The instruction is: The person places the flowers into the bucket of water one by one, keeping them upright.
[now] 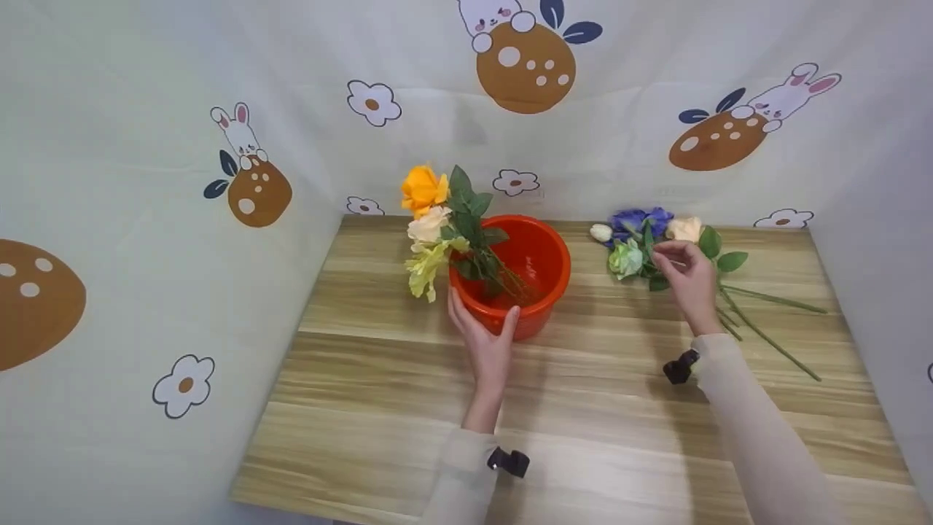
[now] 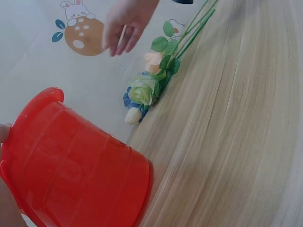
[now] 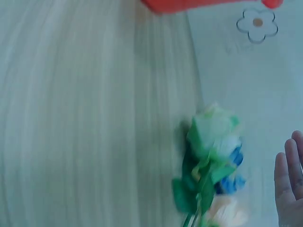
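Observation:
My left hand [image 1: 482, 343] holds the near side of a red bucket [image 1: 538, 323], its thumb close to the rim and its fingers along the left wall. Inside the bucket lean several artificial flower stems, with an orange rose [image 1: 424, 189], a cream-pink rose [image 1: 428, 224] and a yellow-green flower [image 1: 425, 267] hanging over its left rim. My right hand [image 1: 691, 284] hovers above a pile of flowers, fingers slightly bent and holding nothing. That pile has a pale green rose [image 1: 625, 259], blue flowers [image 1: 633, 220], a white bud [image 1: 601, 232] and a peach rose [image 1: 685, 228].
Green stems [image 1: 773, 348] from the pile reach toward the front right across the wooden table [image 1: 379, 379]. A white cloth [image 1: 423, 153] printed with rabbits and flowers hangs behind the table and at its sides. Each sleeve carries a black wrist camera [image 1: 508, 462].

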Demonstrator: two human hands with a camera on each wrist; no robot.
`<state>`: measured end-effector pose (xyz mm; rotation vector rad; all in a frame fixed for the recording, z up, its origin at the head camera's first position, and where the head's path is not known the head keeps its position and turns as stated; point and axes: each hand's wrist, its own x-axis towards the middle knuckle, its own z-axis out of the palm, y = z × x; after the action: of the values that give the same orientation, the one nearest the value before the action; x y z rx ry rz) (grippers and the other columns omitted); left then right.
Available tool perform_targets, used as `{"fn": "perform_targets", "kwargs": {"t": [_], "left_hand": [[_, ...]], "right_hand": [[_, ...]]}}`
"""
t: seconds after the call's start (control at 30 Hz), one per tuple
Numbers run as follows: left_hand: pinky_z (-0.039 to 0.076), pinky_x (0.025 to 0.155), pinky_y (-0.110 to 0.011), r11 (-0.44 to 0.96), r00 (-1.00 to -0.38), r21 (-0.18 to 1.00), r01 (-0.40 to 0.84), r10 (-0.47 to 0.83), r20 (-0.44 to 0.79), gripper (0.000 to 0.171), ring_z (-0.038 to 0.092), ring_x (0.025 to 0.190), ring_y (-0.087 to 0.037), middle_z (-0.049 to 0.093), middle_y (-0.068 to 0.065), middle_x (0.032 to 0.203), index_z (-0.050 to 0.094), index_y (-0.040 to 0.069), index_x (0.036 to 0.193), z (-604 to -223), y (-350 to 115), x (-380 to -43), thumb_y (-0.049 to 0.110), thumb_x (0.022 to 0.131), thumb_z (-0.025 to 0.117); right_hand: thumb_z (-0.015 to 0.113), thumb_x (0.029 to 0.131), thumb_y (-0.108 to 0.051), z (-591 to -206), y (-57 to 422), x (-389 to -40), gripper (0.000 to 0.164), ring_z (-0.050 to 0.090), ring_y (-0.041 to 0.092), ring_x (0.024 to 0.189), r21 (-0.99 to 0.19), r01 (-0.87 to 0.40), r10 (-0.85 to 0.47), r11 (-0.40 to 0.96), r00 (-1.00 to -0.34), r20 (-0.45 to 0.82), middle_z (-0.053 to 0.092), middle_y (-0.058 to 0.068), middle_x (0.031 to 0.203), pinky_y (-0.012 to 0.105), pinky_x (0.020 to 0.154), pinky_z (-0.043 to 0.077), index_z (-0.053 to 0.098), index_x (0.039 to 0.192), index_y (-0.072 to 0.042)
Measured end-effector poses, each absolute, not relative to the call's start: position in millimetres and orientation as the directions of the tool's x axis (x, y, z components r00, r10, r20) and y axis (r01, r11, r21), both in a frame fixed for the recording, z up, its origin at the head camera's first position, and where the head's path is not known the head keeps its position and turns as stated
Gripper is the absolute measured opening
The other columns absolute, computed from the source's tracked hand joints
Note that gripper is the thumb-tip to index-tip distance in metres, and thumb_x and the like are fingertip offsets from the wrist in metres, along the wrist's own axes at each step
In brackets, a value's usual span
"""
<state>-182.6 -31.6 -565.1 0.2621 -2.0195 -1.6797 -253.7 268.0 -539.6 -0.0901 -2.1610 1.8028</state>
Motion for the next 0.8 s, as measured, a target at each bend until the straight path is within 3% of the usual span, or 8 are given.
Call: {"fn": "perform_targets", "kwargs": {"t": [0.2,0.43,0.73,0.8], "left_hand": [[0.022,0.124,-0.052,0.199,-0.855,0.963,0.18,-0.452,0.253,0.104,0.022,0.15,-0.03,0.018,-0.014,0.163,0.018,0.007,0.158,-564.6,-31.3,-182.2,0.025,0.08,0.084],[0.023,0.124,-0.05,0.225,-0.857,0.96,0.165,-0.449,0.252,0.103,0.023,0.151,-0.029,0.018,-0.014,0.163,0.017,0.007,0.158,-564.4,-31.1,-181.8,0.029,0.082,0.083],[0.023,0.124,-0.05,0.227,-0.863,0.962,0.153,-0.444,0.242,0.105,0.023,0.151,-0.031,0.017,-0.015,0.164,0.015,0.006,0.158,-563.9,-31.1,-181.3,0.031,0.082,0.082],[0.023,0.124,-0.05,0.228,-0.862,0.961,0.156,-0.444,0.246,0.105,0.022,0.151,-0.031,0.017,-0.015,0.164,0.015,0.005,0.158,-563.9,-31.0,-181.1,0.03,0.082,0.082]], "right_hand": [[0.068,0.092,-0.004,-553.6,299.3,-244.5,0.031,0.065,0.0,0.087,-0.968,-0.11,0.313,0.227,-0.932,0.18,0.073,-0.003,0.1,0.008,0.079,0.05,0.061,0.115,0.015],[0.069,0.093,-0.016,-584.3,332.3,-246.8,0.037,0.062,-0.009,0.09,-0.949,0.075,0.378,0.306,-0.925,0.048,0.071,-0.004,0.107,0.003,0.081,0.048,0.063,0.123,0.006],[0.065,0.097,-0.021,-609.7,358.7,-248.4,0.039,0.052,-0.021,0.087,-0.876,0.117,0.329,0.468,-0.943,0.05,0.066,0.02,0.125,0.0,0.079,0.044,0.063,0.129,0.002],[0.064,0.097,-0.019,-611.5,362.1,-248.3,0.038,0.058,-0.016,0.091,-0.854,0.132,0.318,0.503,-0.947,0.041,0.064,0.023,0.128,0.0,0.081,0.042,0.063,0.13,0.001]]}}
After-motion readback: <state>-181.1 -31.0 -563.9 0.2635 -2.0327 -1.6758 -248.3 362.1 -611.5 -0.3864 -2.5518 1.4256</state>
